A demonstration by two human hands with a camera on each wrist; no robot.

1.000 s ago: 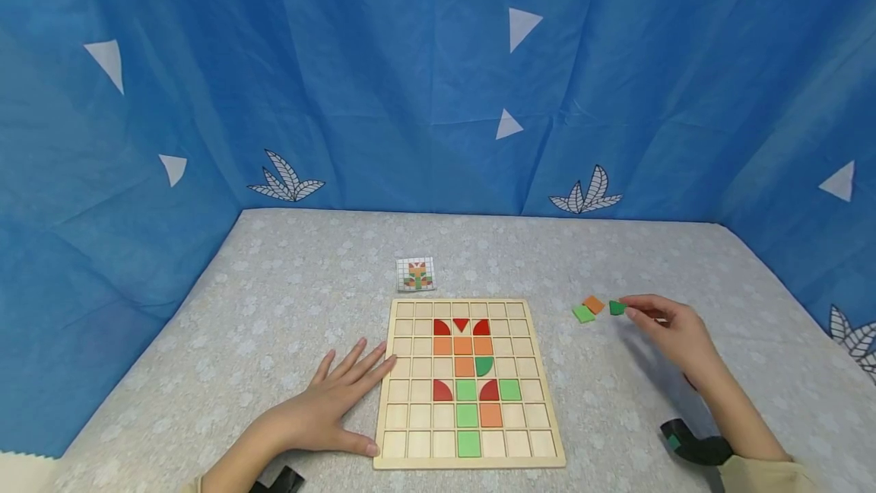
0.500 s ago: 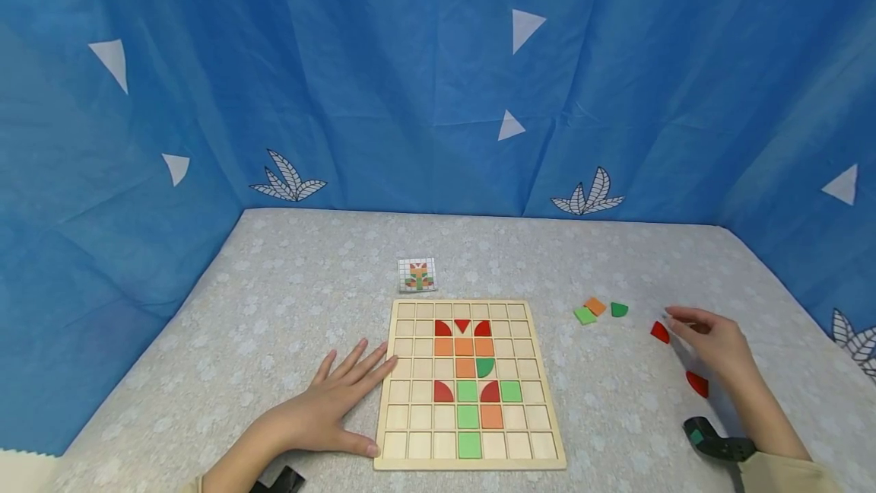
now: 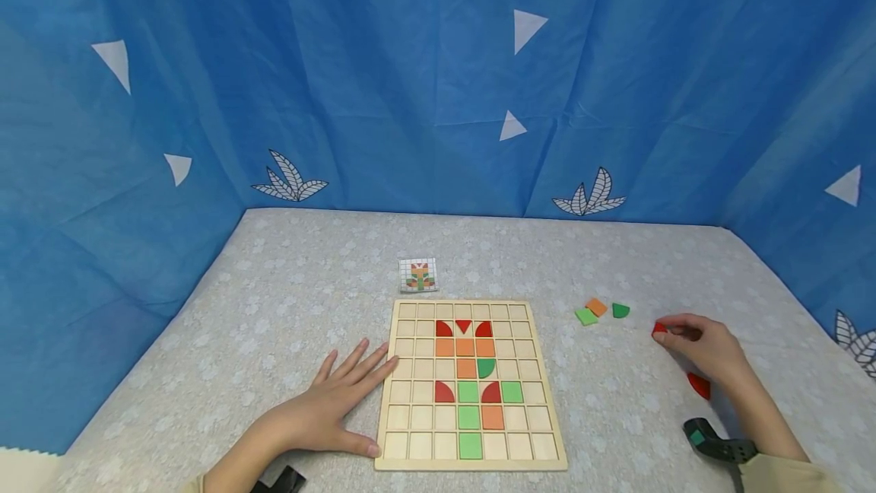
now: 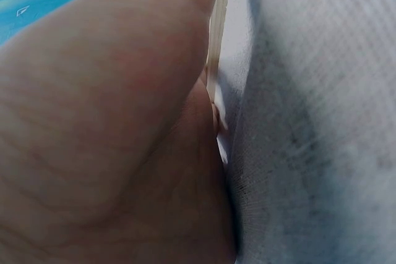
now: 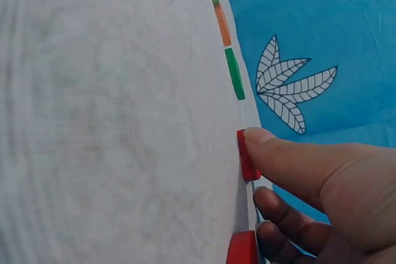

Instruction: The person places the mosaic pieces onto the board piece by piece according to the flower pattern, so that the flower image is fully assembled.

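My left hand (image 3: 325,409) lies with spread, straight fingers at the left edge of a wooden grid board (image 3: 404,443), fingertips and thumb touching its frame. Red, orange and green tiles sit in several of the board's cells. Off to the right, my right hand (image 3: 705,345) pinches a red quarter-circle tile (image 3: 658,329) at the table surface. The right wrist view shows the thumb against that red tile (image 5: 247,156). A second red tile (image 3: 699,385) lies beside the hand, near the wrist. Mostly palm and wrist fill the left wrist view.
A dark green quarter-circle tile (image 3: 620,310), an orange tile (image 3: 596,306) and a light green tile (image 3: 586,316) lie between board and right hand. Behind the board is a small pattern card (image 3: 417,275). Blue curtain (image 3: 383,82) encloses the back and sides of the table.
My right hand has left the dark green tile, moved right and toward me, and taken hold of a red quarter-circle tile. The left hand stays on the board's edge.
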